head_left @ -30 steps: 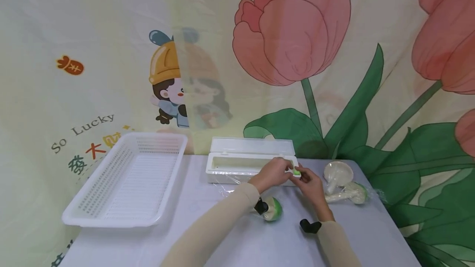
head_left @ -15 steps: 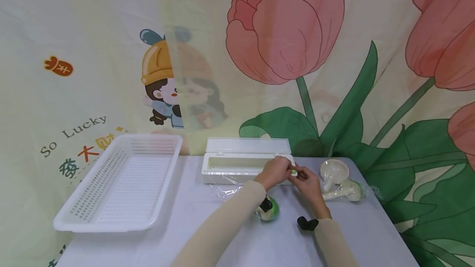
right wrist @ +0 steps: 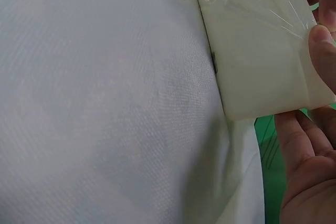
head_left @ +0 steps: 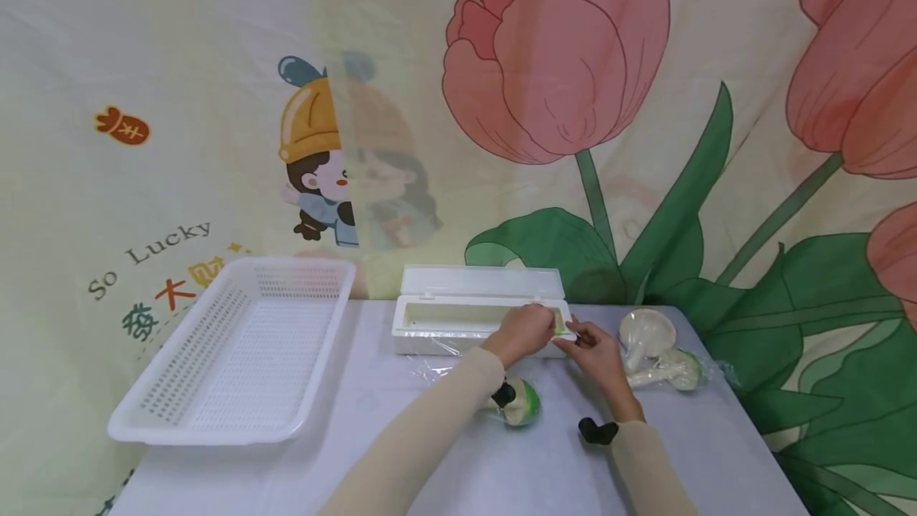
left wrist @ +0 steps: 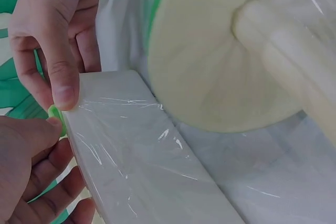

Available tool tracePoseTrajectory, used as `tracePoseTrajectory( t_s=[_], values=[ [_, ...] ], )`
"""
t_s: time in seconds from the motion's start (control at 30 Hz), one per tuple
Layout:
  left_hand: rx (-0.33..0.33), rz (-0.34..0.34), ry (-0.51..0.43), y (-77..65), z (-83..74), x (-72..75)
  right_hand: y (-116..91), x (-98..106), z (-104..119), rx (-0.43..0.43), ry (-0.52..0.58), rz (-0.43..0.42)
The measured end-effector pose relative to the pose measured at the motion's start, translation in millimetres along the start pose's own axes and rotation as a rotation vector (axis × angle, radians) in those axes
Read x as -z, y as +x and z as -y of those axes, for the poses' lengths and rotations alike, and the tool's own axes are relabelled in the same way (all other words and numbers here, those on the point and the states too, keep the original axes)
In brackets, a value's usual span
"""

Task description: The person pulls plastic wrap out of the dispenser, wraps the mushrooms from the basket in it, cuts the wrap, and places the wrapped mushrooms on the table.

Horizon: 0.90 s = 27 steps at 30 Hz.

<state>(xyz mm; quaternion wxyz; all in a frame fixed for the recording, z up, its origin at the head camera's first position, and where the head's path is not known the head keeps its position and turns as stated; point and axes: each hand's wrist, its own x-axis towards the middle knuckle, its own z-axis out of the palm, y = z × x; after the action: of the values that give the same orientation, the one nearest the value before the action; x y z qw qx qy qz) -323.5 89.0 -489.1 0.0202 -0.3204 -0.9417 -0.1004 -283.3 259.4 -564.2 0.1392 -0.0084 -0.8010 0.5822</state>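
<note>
A long white cling film box (head_left: 430, 341) stands on the table with its lid raised against the back. Clear film (left wrist: 173, 145) stretches over its front. My left hand (head_left: 523, 333) pinches a small green slide cutter (left wrist: 58, 120) at the box's right end, thumb on it in the left wrist view. With the thumb on top and fingers below, my right hand (head_left: 598, 357) grips the box's right corner. In front of the box, partly behind the left wrist, lies a film-wrapped mushroom-shaped thing (head_left: 526, 404) with a green cap, cream underside and thick stem.
Two more wrapped mushroom-shaped things, one upturned (head_left: 648, 333) and one on its side (head_left: 680, 370), lie by the table's right edge. A white perforated plastic basket (head_left: 325, 357) occupies the left side. A printed cloth (head_left: 401, 126) hangs behind the table.
My left hand has shifted slightly left along the box with the green slide cutter. My right hand has stayed at the corner. The head view has shifted a little.
</note>
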Motion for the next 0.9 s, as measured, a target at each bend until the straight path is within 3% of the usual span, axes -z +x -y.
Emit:
tracePoseTrajectory(
  t_s=[0.47,0.9],
  values=[
    [-0.013,-0.003,0.041,-4.3,3.8,1.1,-1.8,0.8,4.5,0.024,-0.043,-0.01],
    [0.009,-0.002,-0.014,-30.9,35.0,12.7,-3.4,3.3,4.9,0.038,-0.095,0.006]
  ],
)
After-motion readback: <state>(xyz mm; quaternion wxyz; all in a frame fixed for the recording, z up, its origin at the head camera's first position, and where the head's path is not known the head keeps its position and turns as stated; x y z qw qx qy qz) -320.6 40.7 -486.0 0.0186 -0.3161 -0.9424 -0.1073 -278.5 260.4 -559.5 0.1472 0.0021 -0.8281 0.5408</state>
